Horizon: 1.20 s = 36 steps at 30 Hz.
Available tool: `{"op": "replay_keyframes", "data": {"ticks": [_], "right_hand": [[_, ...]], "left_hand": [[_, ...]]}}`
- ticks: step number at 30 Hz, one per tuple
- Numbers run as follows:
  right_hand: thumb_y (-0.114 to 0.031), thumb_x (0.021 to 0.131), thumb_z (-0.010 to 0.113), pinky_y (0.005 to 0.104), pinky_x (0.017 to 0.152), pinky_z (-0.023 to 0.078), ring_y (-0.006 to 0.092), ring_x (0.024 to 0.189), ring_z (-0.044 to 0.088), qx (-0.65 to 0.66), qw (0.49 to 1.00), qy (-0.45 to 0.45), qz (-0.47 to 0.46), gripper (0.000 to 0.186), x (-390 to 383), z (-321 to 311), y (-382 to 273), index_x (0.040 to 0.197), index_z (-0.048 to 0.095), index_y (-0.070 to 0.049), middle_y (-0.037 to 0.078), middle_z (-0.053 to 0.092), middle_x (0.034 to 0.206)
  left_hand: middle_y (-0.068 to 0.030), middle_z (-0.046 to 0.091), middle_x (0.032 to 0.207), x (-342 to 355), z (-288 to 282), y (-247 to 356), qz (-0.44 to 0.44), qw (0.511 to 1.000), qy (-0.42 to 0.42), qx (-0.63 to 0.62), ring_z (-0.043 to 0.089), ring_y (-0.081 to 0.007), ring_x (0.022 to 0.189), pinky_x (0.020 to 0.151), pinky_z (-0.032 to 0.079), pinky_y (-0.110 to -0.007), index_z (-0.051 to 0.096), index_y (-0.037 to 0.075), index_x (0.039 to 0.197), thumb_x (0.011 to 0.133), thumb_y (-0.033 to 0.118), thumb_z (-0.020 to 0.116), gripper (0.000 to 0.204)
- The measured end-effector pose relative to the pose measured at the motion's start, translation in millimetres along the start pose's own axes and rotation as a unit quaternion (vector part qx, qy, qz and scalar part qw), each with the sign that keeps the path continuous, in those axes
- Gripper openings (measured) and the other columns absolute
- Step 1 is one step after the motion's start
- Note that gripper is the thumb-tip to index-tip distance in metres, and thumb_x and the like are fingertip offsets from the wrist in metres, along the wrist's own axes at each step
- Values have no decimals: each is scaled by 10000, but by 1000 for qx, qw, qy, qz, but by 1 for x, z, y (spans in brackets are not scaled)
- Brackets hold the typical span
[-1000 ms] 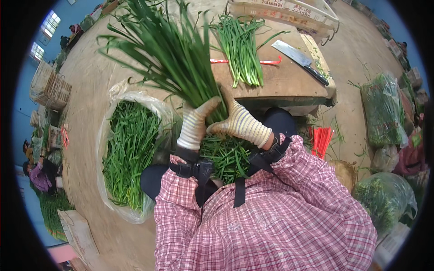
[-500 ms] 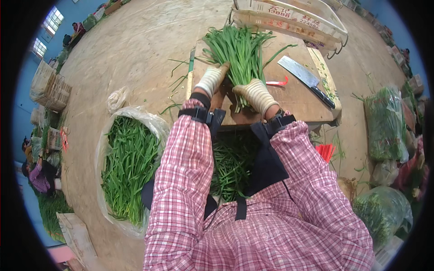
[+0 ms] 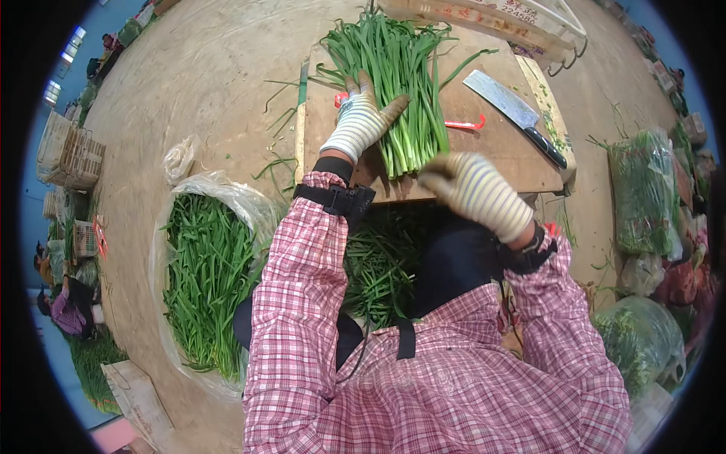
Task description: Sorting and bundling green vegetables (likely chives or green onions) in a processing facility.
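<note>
Steadying a bunch of green stalks (image 3: 412,125) with a spread left hand (image 3: 361,117) on a wooden board (image 3: 488,159).
Open left fingers and thumb against the bunch; over the board's near edge, beside the pale stem ends (image 3: 406,161), a blurred right hand (image 3: 484,193), fingers seemingly curled, grip impossible to tell. On the board, a red strip (image 3: 466,124), seemingly under the bunch; toward the board's right edge, a cleaver (image 3: 501,99); on the floor (image 3: 227,76) left of the board, a plastic bag (image 3: 259,203) of greens (image 3: 208,287). Best done with light, flat pressure, ends patted level, leaves unbruised.

White crate (image 3: 491,19), distant beige baskets (image 3: 72,155).
</note>
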State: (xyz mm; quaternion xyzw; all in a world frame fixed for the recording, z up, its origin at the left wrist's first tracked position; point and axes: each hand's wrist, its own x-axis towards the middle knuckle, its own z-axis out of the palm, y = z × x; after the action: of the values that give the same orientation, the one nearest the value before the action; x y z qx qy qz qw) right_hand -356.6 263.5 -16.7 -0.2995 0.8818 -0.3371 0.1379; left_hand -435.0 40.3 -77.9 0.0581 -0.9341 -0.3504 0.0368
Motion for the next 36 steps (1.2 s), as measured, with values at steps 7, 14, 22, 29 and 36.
{"op": "replay_keyframes", "data": {"ticks": [7, 14, 22, 29, 36], "right_hand": [[-293, 886, 622, 408, 817, 519, 373, 899, 666, 95, 992, -64, -50, 313, 9, 33, -7, 1021, 712, -26, 221, 692, 933], [-233, 876, 628, 442, 873, 505, 405, 955, 646, -17, 979, 183, 84, 350, 25, 16, 50, 1125, 640, 13, 258, 667, 974], [-171, 814, 667, 471, 932, 478, 447, 1032, 606, -1, 981, 194, 23, 426, 41, 31, 72, 1171, 583, 46, 306, 638, 1002], [-165, 831, 657, 444, 910, 492, 415, 1023, 629, 96, 979, 174, 55, 404, 42, 13, 80, 1186, 605, 20, 274, 664, 1037], [-88, 873, 568, 406, 735, 506, 377, 797, 637, -13, 989, 144, 21, 254, 40, 16, 53, 1072, 650, 46, 265, 656, 894]], "left_hand": [[-397, 100, 1527, -3, 2, 9, 61, 996, 44, 50, 177, -515, 1427, 1160, 263, -450, 167, 23, 1533, 848, 498, 651, 964], [-348, 103, 1555, -15, 13, 38, 8, 992, -22, 122, 130, -528, 1434, 1165, 234, -507, 185, 102, 1548, 850, 488, 651, 924], [-334, 161, 1551, -4, 8, 12, 85, 992, -30, 93, 226, -469, 1433, 1144, 241, -554, 185, 97, 1548, 866, 531, 592, 905], [-314, 102, 1572, -21, 7, 23, -12, 990, 32, 137, 230, -469, 1431, 1143, 243, -537, 81, 125, 1566, 843, 717, 525, 1035], [-235, 682, 997, -41, 0, 26, 73, 992, 103, 22, 665, -380, 905, 782, 516, -489, 672, 45, 1095, 868, 453, 623, 470]]}}
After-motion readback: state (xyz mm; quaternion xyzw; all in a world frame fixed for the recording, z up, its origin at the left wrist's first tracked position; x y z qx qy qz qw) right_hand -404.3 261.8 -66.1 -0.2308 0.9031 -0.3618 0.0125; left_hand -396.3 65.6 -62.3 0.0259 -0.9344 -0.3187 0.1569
